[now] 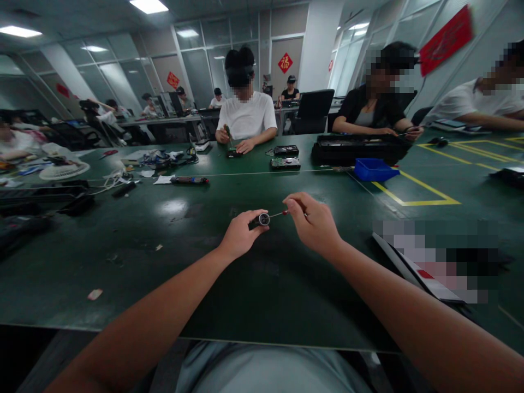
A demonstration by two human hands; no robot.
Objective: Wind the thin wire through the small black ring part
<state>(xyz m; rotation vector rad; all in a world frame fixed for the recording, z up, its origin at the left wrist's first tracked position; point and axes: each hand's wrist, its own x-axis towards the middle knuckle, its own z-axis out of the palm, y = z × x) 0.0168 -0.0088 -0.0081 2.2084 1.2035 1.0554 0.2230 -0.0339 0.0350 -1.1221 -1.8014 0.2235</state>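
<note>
In the middle of the head view, my left hand [241, 233] is closed round a small dark cylindrical part [264, 219] with a round, ringed end that faces me. My right hand [311, 221] grips a screwdriver [279, 214] by its red handle, most of which my fingers hide. The thin metal shaft points left, and its tip is at or very near the cylinder's end; I cannot tell whether it touches. Both hands are raised a little over the green table [286, 305].
A blue bin [374, 170] and a long black unit [356, 148] stand at the back right. Hard drives [285, 163] lie near the person opposite [245, 117]. A dark tool [190, 180], cables and a white round grille [63, 170] are at left. A partly blurred booklet [434, 273] lies at right.
</note>
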